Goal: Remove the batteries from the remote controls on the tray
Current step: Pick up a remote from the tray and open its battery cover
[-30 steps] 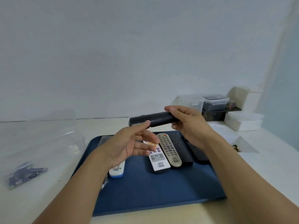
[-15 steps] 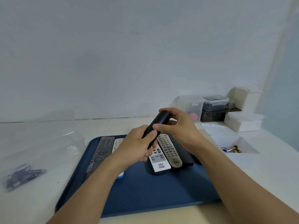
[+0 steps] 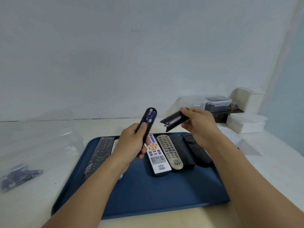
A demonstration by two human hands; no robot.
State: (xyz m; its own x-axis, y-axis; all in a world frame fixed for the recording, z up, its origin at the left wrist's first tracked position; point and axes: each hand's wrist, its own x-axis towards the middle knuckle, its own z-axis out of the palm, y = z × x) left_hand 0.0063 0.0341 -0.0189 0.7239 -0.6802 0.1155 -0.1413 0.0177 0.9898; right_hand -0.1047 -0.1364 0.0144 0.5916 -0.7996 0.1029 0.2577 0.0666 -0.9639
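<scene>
Left hand (image 3: 131, 142) grips the slim black plastic remote (image 3: 145, 125) above the blue tray (image 3: 148, 191), long axis tilted up and away; two purple batteries (image 3: 150, 115) sit exposed at its far tip; right hand (image 3: 199, 124) pinches the black battery cover (image 3: 174, 120) just right, so it's nearer but busy.

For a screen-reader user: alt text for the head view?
The left hand holds a black remote with its batteries exposed, while the right hand holds its cover above a blue tray of remotes.
</scene>
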